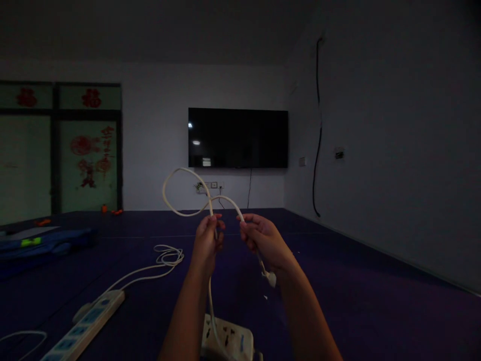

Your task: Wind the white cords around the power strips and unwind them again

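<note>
Both my hands are raised in front of me over a dark purple floor [356, 301]. My left hand [207, 241] is closed on a white power cord [180, 193] that loops up and to the left above it. My right hand [263, 240] is closed on the same cord a little farther along. The cord's plug end [271, 279] hangs below my right wrist. From my left hand the cord drops to a white power strip [229, 341] lying on the floor between my forearms.
A second long power strip [88, 323] lies at the lower left, its cord coiled [169, 256] on the floor. A black TV [238, 138] hangs on the far wall. Blue bundles [41, 243] lie at the left. A black cable [318, 130] runs down the right wall.
</note>
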`<state>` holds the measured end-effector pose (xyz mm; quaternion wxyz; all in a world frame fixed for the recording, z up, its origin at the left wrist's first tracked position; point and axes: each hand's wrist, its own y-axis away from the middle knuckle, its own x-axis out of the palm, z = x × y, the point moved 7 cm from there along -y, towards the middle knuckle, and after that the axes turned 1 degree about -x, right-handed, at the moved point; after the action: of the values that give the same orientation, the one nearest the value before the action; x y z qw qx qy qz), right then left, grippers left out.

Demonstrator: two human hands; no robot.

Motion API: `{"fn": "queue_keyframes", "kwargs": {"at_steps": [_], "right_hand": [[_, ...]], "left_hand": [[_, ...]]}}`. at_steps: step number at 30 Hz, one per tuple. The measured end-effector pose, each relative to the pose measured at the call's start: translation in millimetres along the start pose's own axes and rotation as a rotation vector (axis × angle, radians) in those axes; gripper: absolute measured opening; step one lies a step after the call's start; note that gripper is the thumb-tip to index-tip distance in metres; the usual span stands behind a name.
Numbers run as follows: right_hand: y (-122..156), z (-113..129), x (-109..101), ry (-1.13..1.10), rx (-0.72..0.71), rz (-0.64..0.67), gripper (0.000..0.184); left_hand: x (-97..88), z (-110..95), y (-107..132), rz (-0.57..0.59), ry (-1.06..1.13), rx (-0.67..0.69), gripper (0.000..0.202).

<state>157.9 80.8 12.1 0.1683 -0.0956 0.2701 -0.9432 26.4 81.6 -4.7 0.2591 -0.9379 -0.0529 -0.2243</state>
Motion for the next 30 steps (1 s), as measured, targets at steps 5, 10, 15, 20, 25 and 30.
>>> {"fn": "queue_keyframes", "kwargs": {"at_steps": [5,10,15,20,25,30], "right_hand": [[6,-16,14,0.095,0.127,0.313,0.028],[14,-23,19,0.115,0.227,0.489,0.022],[25,-30,21,0.229,0.301,0.637,0.016],[36,-40,31,0.261,0.379,0.764,0.015],[41,-51,43,0.263,0.447,0.842,0.015],[30,-38,48,0.245,0.259,0.790,0.029]], "left_hand": [[-9.4,-19,2,-0.164,0.046,0.203,0.032],[-8.5,-33,11,-0.234,0.088,0.312,0.034],[-16.9,-44,17,-0.321,0.121,0.330,0.020],[-27.6,-55,16,-0.326,0.142,0.320,0.014],[-19.4,-55,16,-0.245,0.169,0.288,0.016],[-0.6,-48,19,-0.104,0.198,0.187,0.015]]}}
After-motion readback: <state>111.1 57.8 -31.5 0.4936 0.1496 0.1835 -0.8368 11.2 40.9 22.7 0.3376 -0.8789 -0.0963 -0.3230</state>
